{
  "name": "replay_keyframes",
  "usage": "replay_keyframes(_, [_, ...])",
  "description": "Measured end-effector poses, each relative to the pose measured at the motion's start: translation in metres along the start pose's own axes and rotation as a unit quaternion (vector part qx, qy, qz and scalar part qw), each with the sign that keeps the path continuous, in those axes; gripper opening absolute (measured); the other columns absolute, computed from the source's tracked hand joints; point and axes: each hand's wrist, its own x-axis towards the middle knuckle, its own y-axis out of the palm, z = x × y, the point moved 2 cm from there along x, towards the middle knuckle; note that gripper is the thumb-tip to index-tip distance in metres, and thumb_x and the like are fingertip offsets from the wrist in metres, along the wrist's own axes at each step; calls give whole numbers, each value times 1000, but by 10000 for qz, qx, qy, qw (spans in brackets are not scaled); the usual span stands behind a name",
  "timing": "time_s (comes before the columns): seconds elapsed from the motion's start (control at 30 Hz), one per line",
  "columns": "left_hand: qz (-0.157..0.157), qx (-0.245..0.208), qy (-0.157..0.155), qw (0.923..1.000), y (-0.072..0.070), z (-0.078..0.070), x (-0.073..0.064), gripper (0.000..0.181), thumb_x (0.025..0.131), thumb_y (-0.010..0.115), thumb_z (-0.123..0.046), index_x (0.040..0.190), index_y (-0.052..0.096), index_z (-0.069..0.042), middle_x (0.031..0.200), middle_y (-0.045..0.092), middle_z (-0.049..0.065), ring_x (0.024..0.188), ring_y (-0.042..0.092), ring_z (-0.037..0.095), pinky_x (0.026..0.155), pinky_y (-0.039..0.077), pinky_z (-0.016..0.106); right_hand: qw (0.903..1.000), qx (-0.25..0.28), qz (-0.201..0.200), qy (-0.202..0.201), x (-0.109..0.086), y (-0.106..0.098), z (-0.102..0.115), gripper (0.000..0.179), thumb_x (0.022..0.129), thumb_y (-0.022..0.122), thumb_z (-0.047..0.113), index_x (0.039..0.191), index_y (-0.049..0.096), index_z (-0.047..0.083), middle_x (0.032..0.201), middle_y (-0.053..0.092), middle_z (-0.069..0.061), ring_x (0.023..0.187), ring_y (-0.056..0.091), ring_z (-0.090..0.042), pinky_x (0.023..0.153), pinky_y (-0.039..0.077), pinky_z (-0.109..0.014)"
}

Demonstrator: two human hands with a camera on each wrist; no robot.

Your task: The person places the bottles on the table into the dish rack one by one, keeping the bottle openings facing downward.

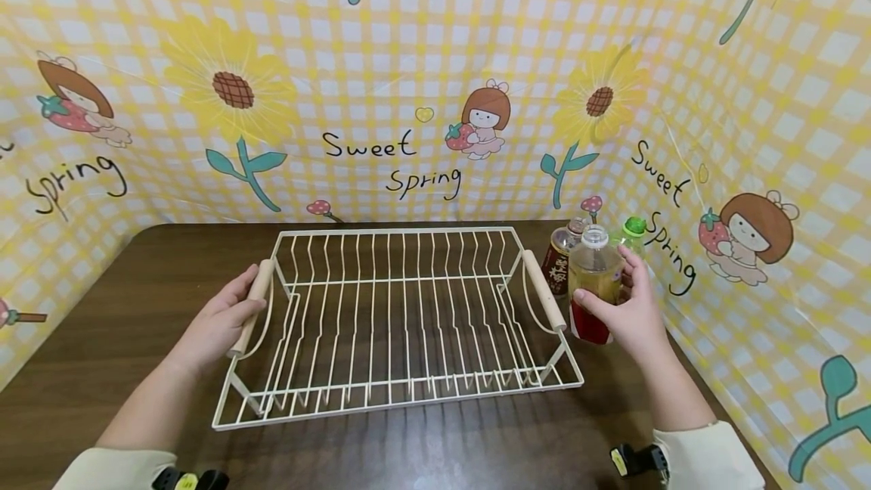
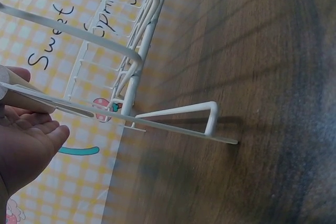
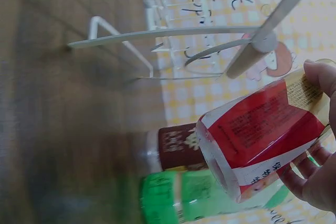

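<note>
A white wire dish rack (image 1: 388,280) with wooden handles stands in the middle of the table. My left hand (image 1: 221,320) grips its left handle (image 1: 252,307); in the left wrist view the fingers (image 2: 44,129) curl under the wood. At the rack's right, my right hand (image 1: 629,308) holds a clear plastic bottle (image 1: 590,324) with a red and yellow label and a white cap, thumb on one side and fingers on the other. The right wrist view shows this bottle (image 3: 257,135) raised, its base higher than those of the two bottles behind it.
A dark-labelled bottle (image 1: 559,257) and a green-capped bottle (image 1: 634,228) stand at the back right, partly hidden by the held one. The rack's right handle (image 1: 544,290) is close beside them. Yellow checked cloth (image 1: 381,195) lines the back and sides of the brown table (image 1: 156,263).
</note>
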Motion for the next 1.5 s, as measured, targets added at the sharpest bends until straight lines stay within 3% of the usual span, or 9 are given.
replay_keyframes(0.17, [-7,-85,12,10000,0,1,0,69,104,39,-13,155,-5,1,160,1,30,125,35,9,84,36,1,9995,108,-35,-282,7,2,16,85,82,77,15,149,26,8,137,44,-24,115,45,-34,91,37,-43])
replay_keyframes(0.33, [-11,-218,11,9998,1,0,-1,69,104,39,-13,155,-5,0,161,0,29,133,30,22,84,34,1,9987,-29,77,-495,13,4,32,87,81,79,17,151,27,11,140,43,-24,117,45,-36,93,38,-46])
replay_keyframes(0.57, [5,-236,1,9997,1,0,-1,68,104,38,-12,155,-6,0,161,-2,28,139,23,32,84,32,0,9959,-408,304,-744,24,6,55,88,81,80,23,153,31,18,143,43,-23,123,45,-42,99,38,-58])
replay_keyframes(0.73, [46,-270,-10,9996,0,-1,-2,69,104,37,-13,155,-7,0,161,-5,27,142,15,40,84,31,0,9932,-704,429,-817,32,12,71,89,81,81,28,154,31,23,143,40,-23,126,44,-43,102,39,-61])
replay_keyframes(0.93, [-26,-179,44,9998,1,-2,-2,68,103,38,-11,155,-5,1,161,0,30,137,24,35,83,34,1,9858,-995,731,-1139,43,28,89,87,82,80,32,154,32,24,143,39,-20,123,44,-37,98,43,-57])
replay_keyframes(1.23, [-14,-85,-41,10000,1,-3,-3,68,103,37,-11,155,-6,0,160,0,30,138,21,41,82,34,1,9722,-1320,1315,-1414,54,55,106,87,80,80,37,153,32,29,148,38,-15,122,46,-34,94,46,-56])
replay_keyframes(1.33, [-32,-9,-32,10000,1,-4,-2,68,103,37,-11,155,-5,0,160,2,32,135,26,37,81,36,2,9677,-1389,1395,-1576,56,62,112,87,80,80,36,153,33,29,146,40,-16,122,46,-34,95,45,-57])
replay_keyframes(1.43, [-23,83,-10,10000,0,-5,-2,68,103,38,-11,155,-4,1,159,5,34,127,36,26,80,38,4,9642,-1446,1453,-1685,57,68,119,87,80,80,36,152,34,27,146,41,-17,123,46,-34,95,45,-57])
replay_keyframes(1.5, [18,96,-4,10000,0,-5,-2,68,103,38,-11,155,-5,2,158,4,35,128,36,28,80,39,4,9616,-1472,1489,-1774,59,73,124,86,79,81,36,152,35,25,145,42,-17,124,45,-34,95,46,-56])
